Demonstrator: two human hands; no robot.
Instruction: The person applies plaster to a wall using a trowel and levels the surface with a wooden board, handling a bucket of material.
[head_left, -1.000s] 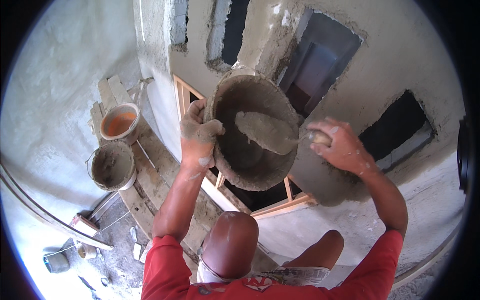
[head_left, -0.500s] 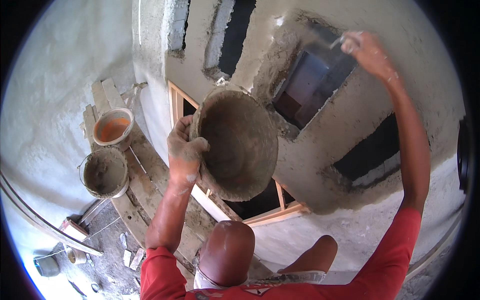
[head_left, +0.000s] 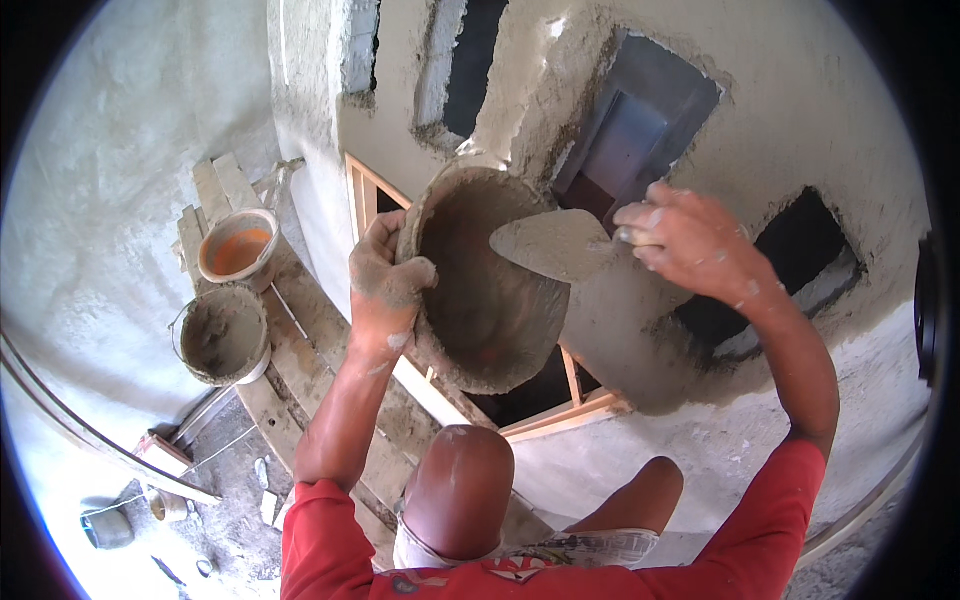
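My left hand (head_left: 385,290), caked in grey mortar, grips the left rim of a round mortar pan (head_left: 480,275) held up near the wall. Its hollow faces me and is smeared with wet mortar. My right hand (head_left: 685,240) is closed around the handle of a trowel (head_left: 550,245). The trowel's flat pointed blade reaches leftward over the pan's right side. Behind the pan is a freshly plastered wall (head_left: 780,130) with rough rectangular openings. Both arms wear red sleeves, and my bare knees show below.
A wooden plank scaffold (head_left: 300,350) runs along the wall to the lower left. On it stand an orange bucket (head_left: 238,247) and a mortar-coated bucket (head_left: 222,333). A wooden window frame (head_left: 560,415) sits below the pan. Far below lie rubble and small containers (head_left: 105,525).
My right hand has come down from the upper wall opening and brought the trowel back to the pan. The pan has tilted slightly; my left hand keeps its grip.
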